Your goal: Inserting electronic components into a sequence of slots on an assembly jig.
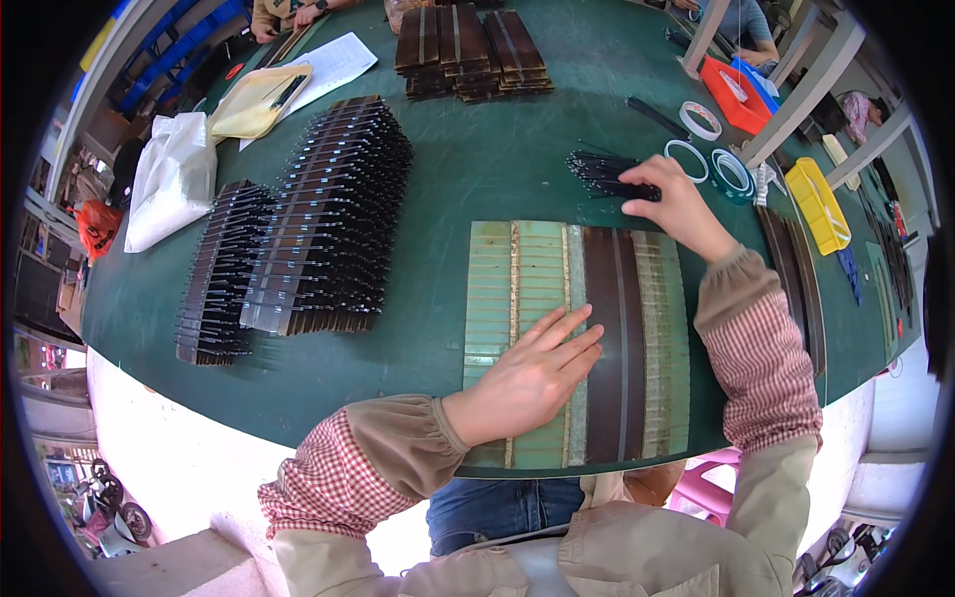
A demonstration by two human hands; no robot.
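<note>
beyond the ridged board's (492,298) far edge: a black wire bundle (600,173) is laid, its long axis left to right
right hand (671,196): nearer, curled about the bundle's right end (firmness of grip cannot be made out)
left hand (535,380): spread flat on the board
cream tray (247,103): a slim dark item (289,93) is held
red bin (751,118): something white (734,84) is contained

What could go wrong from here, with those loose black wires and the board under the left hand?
The right hand is at a loose pile of black wires; some could tangle or scatter.
The grooved green board lies by the table's near edge; the left hand might nudge it.
Wire ends bristling from the tall stack might snag if brushed.
</note>
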